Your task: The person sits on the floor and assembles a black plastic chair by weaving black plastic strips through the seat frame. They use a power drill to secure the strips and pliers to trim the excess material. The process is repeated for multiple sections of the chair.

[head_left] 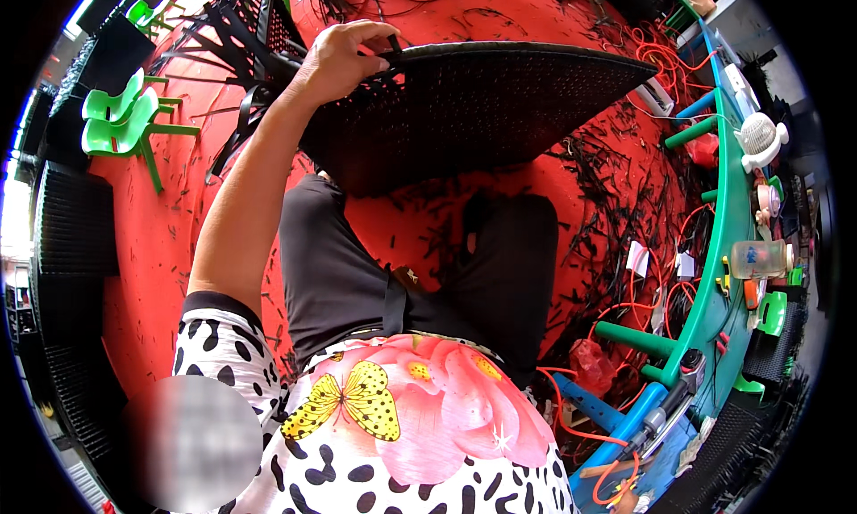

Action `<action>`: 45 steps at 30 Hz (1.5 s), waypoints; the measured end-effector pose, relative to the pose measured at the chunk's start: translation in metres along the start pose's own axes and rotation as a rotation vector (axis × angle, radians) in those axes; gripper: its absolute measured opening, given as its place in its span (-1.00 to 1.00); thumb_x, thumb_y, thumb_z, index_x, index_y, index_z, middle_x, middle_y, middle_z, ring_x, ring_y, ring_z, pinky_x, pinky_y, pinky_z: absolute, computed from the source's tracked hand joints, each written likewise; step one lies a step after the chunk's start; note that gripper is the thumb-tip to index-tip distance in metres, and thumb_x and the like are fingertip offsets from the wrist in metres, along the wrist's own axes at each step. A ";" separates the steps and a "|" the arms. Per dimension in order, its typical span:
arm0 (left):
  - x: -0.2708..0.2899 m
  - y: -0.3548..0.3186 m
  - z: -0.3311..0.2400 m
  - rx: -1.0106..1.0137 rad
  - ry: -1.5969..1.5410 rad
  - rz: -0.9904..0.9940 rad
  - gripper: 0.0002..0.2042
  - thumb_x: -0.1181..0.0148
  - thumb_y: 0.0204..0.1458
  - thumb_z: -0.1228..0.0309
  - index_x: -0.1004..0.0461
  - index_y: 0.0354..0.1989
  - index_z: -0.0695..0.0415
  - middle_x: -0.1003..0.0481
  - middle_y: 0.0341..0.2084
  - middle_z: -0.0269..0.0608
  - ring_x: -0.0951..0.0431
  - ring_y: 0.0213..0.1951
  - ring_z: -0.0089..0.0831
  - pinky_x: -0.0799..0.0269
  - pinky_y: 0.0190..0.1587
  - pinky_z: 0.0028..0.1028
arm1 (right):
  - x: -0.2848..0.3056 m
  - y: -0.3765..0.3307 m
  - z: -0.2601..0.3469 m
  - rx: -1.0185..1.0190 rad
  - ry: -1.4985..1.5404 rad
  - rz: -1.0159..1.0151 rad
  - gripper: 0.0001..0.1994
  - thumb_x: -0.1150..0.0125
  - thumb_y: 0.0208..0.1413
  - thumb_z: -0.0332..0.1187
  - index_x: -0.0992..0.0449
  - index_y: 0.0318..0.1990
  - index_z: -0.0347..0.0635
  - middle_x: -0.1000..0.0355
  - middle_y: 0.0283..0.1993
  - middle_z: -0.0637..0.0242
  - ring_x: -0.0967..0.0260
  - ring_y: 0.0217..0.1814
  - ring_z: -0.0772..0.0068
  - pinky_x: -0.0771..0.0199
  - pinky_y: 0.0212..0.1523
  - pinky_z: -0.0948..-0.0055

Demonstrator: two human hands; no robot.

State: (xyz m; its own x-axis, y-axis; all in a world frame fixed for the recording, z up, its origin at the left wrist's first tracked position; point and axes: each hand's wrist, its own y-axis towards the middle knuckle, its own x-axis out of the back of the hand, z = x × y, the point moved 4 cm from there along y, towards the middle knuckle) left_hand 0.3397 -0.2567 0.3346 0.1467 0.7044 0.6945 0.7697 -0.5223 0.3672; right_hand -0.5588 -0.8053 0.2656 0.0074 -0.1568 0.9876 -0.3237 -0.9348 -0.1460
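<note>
Fingers [379,45] of my left hand [344,58] curled tight over the near edge of the black panel [464,103], gripping it. Panel sits tilted above my knees, over the red floor [170,228]. Right hand not visible, can't tell its state. Green chairs [120,121] far left, green bench [728,219] right.

Panel [464,112]: black, fine dotted grid
Floor [170,237]: bright red, strewn with black scraps
Chairs [120,121]: light green
Tabletop [728,237]: green edge
Trousers [357,273]: black
Shirt [402,425]: white with black spots, pink flower, yellow butterfly
Cables [665,63]: orange
</note>
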 end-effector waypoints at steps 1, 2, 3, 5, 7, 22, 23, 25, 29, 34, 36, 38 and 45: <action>-0.001 0.000 -0.003 -0.045 0.014 -0.025 -0.59 -0.23 -0.23 0.57 -0.48 -0.09 0.16 -0.54 -0.33 -0.22 -0.53 -0.28 -0.45 -0.43 -0.17 -0.48 | 0.005 -0.001 -0.004 -0.015 -0.003 -0.015 -0.20 -0.30 -0.16 0.12 -0.27 0.16 -0.26 -0.40 -0.01 -0.06 -0.37 -0.04 -0.01 -0.32 -0.01 0.21; -0.001 -0.001 -0.006 -0.089 0.029 -0.049 -0.60 -0.25 -0.25 0.57 -0.49 -0.11 0.16 -0.55 -0.34 -0.18 -0.55 -0.25 -0.38 -0.44 -0.13 -0.44 | 0.011 0.000 -0.007 -0.025 -0.008 -0.036 -0.21 -0.30 -0.15 0.11 -0.28 0.16 -0.26 -0.40 -0.02 -0.06 -0.37 -0.04 -0.01 -0.31 -0.01 0.21; -0.002 0.000 -0.008 -0.059 0.035 -0.042 -0.59 -0.23 -0.28 0.60 -0.49 -0.12 0.15 -0.54 -0.34 -0.17 -0.55 -0.25 -0.35 -0.44 -0.13 -0.43 | 0.017 0.000 -0.009 -0.033 -0.014 -0.055 -0.22 -0.30 -0.15 0.11 -0.28 0.16 -0.26 -0.40 -0.02 -0.05 -0.38 -0.04 -0.01 -0.31 -0.01 0.21; -0.004 -0.003 -0.014 -0.072 0.003 -0.036 -0.58 -0.20 -0.26 0.64 -0.47 -0.09 0.17 -0.51 -0.27 -0.22 -0.50 -0.22 -0.45 -0.40 -0.13 -0.48 | 0.038 0.001 -0.013 -0.063 -0.025 -0.133 -0.23 -0.29 -0.13 0.10 -0.28 0.16 -0.26 -0.41 -0.03 -0.05 -0.38 -0.05 -0.01 -0.30 -0.01 0.21; -0.008 -0.005 -0.016 -0.122 0.008 -0.036 -0.56 -0.17 -0.26 0.68 -0.47 -0.09 0.17 -0.49 -0.20 -0.24 -0.48 -0.16 -0.44 -0.37 -0.08 -0.50 | 0.076 0.005 -0.009 -0.082 -0.035 -0.269 -0.24 -0.28 -0.12 0.09 -0.29 0.15 -0.26 -0.41 -0.03 -0.05 -0.38 -0.06 -0.01 -0.30 0.00 0.20; -0.009 -0.029 -0.038 -0.244 0.107 -0.178 -0.62 -0.17 -0.31 0.70 -0.50 -0.21 0.16 -0.48 -0.33 -0.19 -0.49 -0.21 -0.23 -0.42 -0.17 -0.37 | 0.087 -0.525 0.591 2.294 0.303 -0.308 -0.42 -0.40 -0.23 -0.15 -0.37 -0.06 -0.27 -0.35 -0.18 0.11 -0.34 -0.14 0.02 -0.38 -0.12 0.20; -0.009 -0.030 -0.040 -0.258 0.107 -0.187 -0.63 -0.17 -0.31 0.69 -0.50 -0.21 0.16 -0.48 -0.33 -0.19 -0.49 -0.21 -0.22 -0.41 -0.17 -0.36 | 0.084 -0.543 0.606 2.344 0.300 -0.364 -0.42 -0.41 -0.25 -0.13 -0.37 -0.08 -0.27 -0.34 -0.23 0.13 -0.34 -0.18 0.04 -0.38 -0.17 0.19; -0.010 -0.032 -0.043 -0.269 0.106 -0.199 -0.63 -0.18 -0.32 0.69 -0.50 -0.22 0.15 -0.48 -0.33 -0.20 -0.48 -0.20 -0.21 -0.41 -0.17 -0.36 | 0.078 -0.563 0.627 2.392 0.258 -0.440 -0.42 -0.42 -0.27 -0.10 -0.38 -0.12 -0.26 -0.32 -0.29 0.15 -0.34 -0.23 0.07 -0.38 -0.22 0.19; -0.009 -0.035 -0.046 -0.257 0.127 -0.199 -0.63 -0.20 -0.33 0.68 -0.51 -0.23 0.15 -0.48 -0.32 -0.20 -0.48 -0.20 -0.19 -0.41 -0.17 -0.35 | 0.069 -0.580 0.645 2.411 0.128 -0.475 -0.43 -0.40 -0.25 -0.07 -0.41 -0.13 -0.27 -0.33 -0.29 0.14 -0.36 -0.23 0.13 -0.39 -0.22 0.22; -0.011 -0.034 -0.047 -0.275 0.130 -0.210 -0.62 -0.22 -0.36 0.69 -0.51 -0.24 0.15 -0.49 -0.34 -0.21 -0.49 -0.21 -0.19 -0.42 -0.18 -0.36 | 0.067 -0.590 0.656 2.436 0.103 -0.485 -0.42 -0.38 -0.23 -0.05 -0.42 -0.10 -0.27 -0.34 -0.28 0.13 -0.37 -0.21 0.16 -0.40 -0.19 0.23; -0.012 -0.034 -0.048 -0.264 0.118 -0.204 -0.62 -0.22 -0.37 0.69 -0.51 -0.25 0.16 -0.49 -0.34 -0.21 -0.49 -0.22 -0.19 -0.42 -0.19 -0.36 | 0.065 -0.592 0.661 2.447 0.095 -0.480 -0.42 -0.38 -0.23 -0.06 -0.42 -0.09 -0.26 -0.34 -0.28 0.12 -0.37 -0.20 0.16 -0.40 -0.18 0.23; -0.011 -0.035 -0.047 -0.256 0.117 -0.200 -0.62 -0.22 -0.37 0.70 -0.51 -0.25 0.16 -0.49 -0.35 -0.21 -0.50 -0.23 -0.20 -0.42 -0.19 -0.37 | 0.065 -0.600 0.660 2.499 0.123 -0.552 -0.49 -0.37 -0.22 -0.10 -0.44 -0.15 -0.24 -0.35 -0.33 0.15 -0.38 -0.25 0.17 -0.39 -0.23 0.24; -0.011 -0.033 -0.043 -0.266 0.025 -0.160 -0.61 -0.18 -0.32 0.71 -0.50 -0.20 0.16 -0.52 -0.37 -0.24 -0.52 -0.24 -0.36 -0.42 -0.16 -0.44 | 0.062 -0.587 0.660 2.546 0.277 -0.621 -0.70 -0.31 -0.15 -0.19 -0.35 -0.41 -0.16 -0.31 -0.47 0.23 -0.37 -0.45 0.17 -0.36 -0.44 0.29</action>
State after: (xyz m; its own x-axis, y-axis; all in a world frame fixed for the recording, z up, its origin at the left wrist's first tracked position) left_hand 0.2861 -0.2675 0.3416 0.0186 0.7773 0.6289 0.5917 -0.5156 0.6197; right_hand 0.2557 -0.4761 0.3741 -0.4703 -0.0563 0.8807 0.6779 0.6160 0.4014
